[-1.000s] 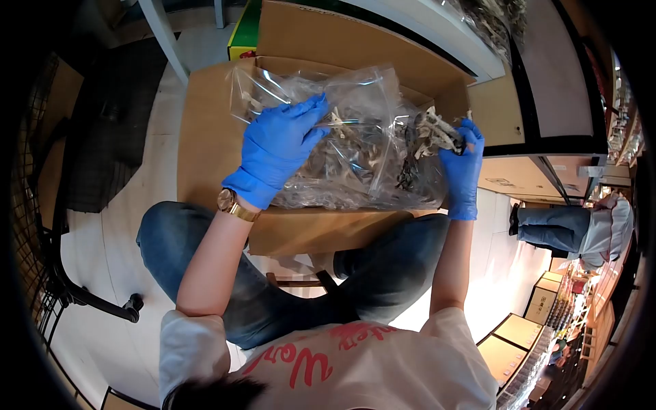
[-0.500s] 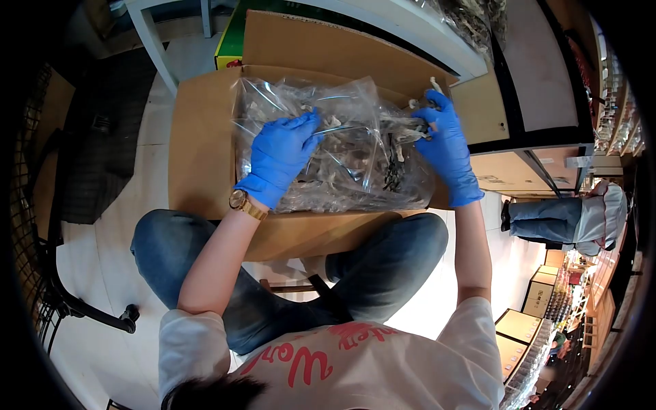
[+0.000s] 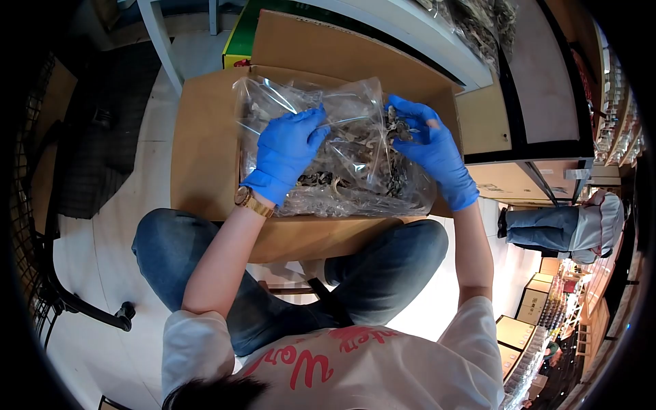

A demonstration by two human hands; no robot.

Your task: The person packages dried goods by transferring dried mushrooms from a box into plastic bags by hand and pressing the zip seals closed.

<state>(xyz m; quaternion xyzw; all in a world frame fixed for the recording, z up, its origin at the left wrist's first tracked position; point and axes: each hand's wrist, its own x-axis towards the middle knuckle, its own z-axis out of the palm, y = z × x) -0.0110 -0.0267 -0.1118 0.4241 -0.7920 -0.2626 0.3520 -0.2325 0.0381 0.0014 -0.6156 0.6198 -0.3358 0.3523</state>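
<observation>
An open cardboard box [image 3: 205, 150] stands before my knees, with a clear plastic bag [image 3: 355, 102] of dried grey-brown pieces inside it. My left hand [image 3: 287, 150], in a blue glove, pinches the bag's plastic edge over the middle of the box. At the box's right side my right hand [image 3: 434, 150], also gloved in blue, has its fingers curled round a small bunch of dried pieces [image 3: 398, 126], beside the bag's mouth. More dark dried pieces [image 3: 396, 179] lie below that hand in clear plastic.
Behind the box are a green and yellow box [image 3: 237, 51] and a white table frame [image 3: 410, 41]. A cabinet [image 3: 482, 123] stands at the right, and a person [image 3: 547, 225] is farther off. A black wheeled frame [image 3: 96, 311] is at the left.
My right hand has moved left from the box's right edge toward the bag's mouth with dried pieces in its fingers. My left hand has stayed on the bag, shifting slightly right.
</observation>
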